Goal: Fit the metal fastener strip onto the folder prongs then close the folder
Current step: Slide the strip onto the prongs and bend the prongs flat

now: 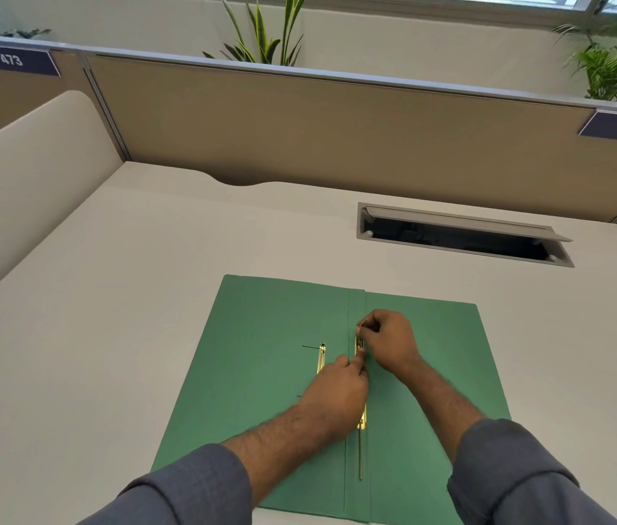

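Note:
A green folder (261, 335) lies open and flat on the desk. Along its spine crease runs a brass fastener base (362, 420) with a thin prong (360, 460) lying toward me. A separate brass fastener strip (321, 359) rests on the left flap, partly hidden by my left hand. My left hand (337, 395) pinches at the fastener near the crease. My right hand (386, 342) pinches the far prong at the upper end of the fastener. Both sets of fingertips meet over the brass piece.
The folder sits on a cream desk (109, 297). An open grey cable tray slot (462, 236) lies behind the folder to the right. Beige partition panels (299, 126) close the back, with plants above them.

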`<action>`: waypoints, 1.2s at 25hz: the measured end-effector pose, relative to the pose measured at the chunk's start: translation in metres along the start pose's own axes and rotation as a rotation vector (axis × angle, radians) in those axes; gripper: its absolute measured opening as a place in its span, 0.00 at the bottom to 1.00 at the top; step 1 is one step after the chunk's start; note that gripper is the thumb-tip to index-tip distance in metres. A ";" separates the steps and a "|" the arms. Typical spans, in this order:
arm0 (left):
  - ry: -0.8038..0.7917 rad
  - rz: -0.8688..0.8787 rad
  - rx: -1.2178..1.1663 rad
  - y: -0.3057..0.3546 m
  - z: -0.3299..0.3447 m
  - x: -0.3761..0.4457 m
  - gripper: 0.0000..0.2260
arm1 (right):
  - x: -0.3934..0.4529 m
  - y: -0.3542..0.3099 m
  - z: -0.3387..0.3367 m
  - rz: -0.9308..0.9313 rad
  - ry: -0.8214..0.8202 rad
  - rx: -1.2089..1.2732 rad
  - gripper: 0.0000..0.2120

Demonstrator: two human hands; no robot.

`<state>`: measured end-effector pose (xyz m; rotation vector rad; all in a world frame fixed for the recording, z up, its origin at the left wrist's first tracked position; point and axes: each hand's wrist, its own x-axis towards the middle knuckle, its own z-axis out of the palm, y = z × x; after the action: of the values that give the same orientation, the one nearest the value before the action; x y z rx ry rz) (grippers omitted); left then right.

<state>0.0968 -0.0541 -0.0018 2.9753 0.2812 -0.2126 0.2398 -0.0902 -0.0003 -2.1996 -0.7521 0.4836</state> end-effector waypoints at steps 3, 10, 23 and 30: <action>-0.062 0.000 0.047 0.003 -0.010 0.003 0.18 | 0.005 -0.002 0.004 -0.004 -0.055 -0.026 0.03; -0.114 -0.034 0.011 0.008 -0.013 0.003 0.27 | 0.018 0.011 -0.001 0.126 0.010 -0.041 0.03; -0.077 -0.052 -0.161 -0.008 0.002 0.006 0.29 | -0.041 0.034 -0.008 0.051 0.017 -0.069 0.07; 0.141 -0.130 -0.468 -0.028 0.007 -0.033 0.20 | -0.099 0.031 0.001 0.059 -0.020 -0.094 0.20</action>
<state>0.0585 -0.0335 -0.0073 2.5119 0.4693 0.0472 0.1760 -0.1702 -0.0139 -2.3130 -0.7362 0.5096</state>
